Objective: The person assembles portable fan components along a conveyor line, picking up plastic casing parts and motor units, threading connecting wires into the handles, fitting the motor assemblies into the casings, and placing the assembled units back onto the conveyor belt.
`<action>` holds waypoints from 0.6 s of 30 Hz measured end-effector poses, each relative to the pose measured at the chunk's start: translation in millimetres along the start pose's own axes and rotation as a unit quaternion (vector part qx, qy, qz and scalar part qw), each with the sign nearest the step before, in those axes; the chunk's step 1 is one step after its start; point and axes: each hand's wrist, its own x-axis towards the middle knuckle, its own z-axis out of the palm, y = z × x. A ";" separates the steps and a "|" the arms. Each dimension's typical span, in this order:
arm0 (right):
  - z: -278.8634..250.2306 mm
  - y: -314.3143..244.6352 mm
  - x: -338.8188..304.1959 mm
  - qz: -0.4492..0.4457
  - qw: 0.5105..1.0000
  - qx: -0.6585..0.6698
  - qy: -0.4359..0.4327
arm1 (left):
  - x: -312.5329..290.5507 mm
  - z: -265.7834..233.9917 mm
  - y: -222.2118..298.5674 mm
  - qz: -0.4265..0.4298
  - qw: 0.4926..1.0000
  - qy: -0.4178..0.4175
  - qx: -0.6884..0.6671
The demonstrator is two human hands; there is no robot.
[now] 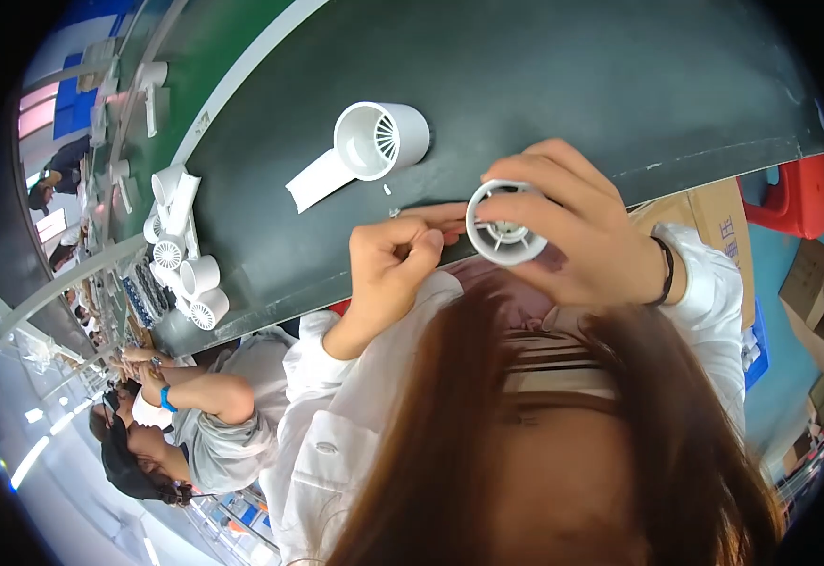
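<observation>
My right hand point(568, 222) grips a short white plastic cylinder point(473, 222), its open end showing inner spokes around a centre piece. The fingers curl over its rim at the table's near edge. Left of it is my left hand point(388, 269), closed, thumb pressed to the curled fingers. One of its fingers reaches to the cylinder's side; whether something small is pinched there is hidden. On the dark table beyond lies a white tubular housing point(412, 137) with a flat handle point(320, 181) and a slotted grille inside. Small white scraps point(387, 190) lie near it.
Several similar white housings point(200, 274) are heaped at the table's left. Past them, a co-worker with a blue wristband point(167, 397) works at the same table point(563, 75). A cardboard box point(718, 222), a red stool point(794, 203) and a blue crate point(757, 349) stand to the right.
</observation>
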 end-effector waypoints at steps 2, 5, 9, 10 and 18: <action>-2.5 5.1 -1.1 -0.012 1.000 0.001 -0.006 | 5.5 3.9 -8.4 0.127 0.974 0.039 0.182; -5.2 2.2 -1.8 0.000 1.000 -0.013 -0.009 | 6.3 8.4 -14.9 0.174 0.945 0.079 0.264; 1.2 1.0 -4.2 0.010 0.999 -0.041 -0.015 | 8.5 9.4 -22.4 0.181 0.961 0.088 0.189; 0.6 -0.3 -4.4 0.011 0.999 -0.042 -0.021 | 8.6 9.4 -26.7 0.182 0.968 0.087 0.148; -1.7 -1.5 -1.8 -0.001 0.995 -0.084 -0.053 | 15.1 9.2 -40.2 0.164 0.969 0.140 0.124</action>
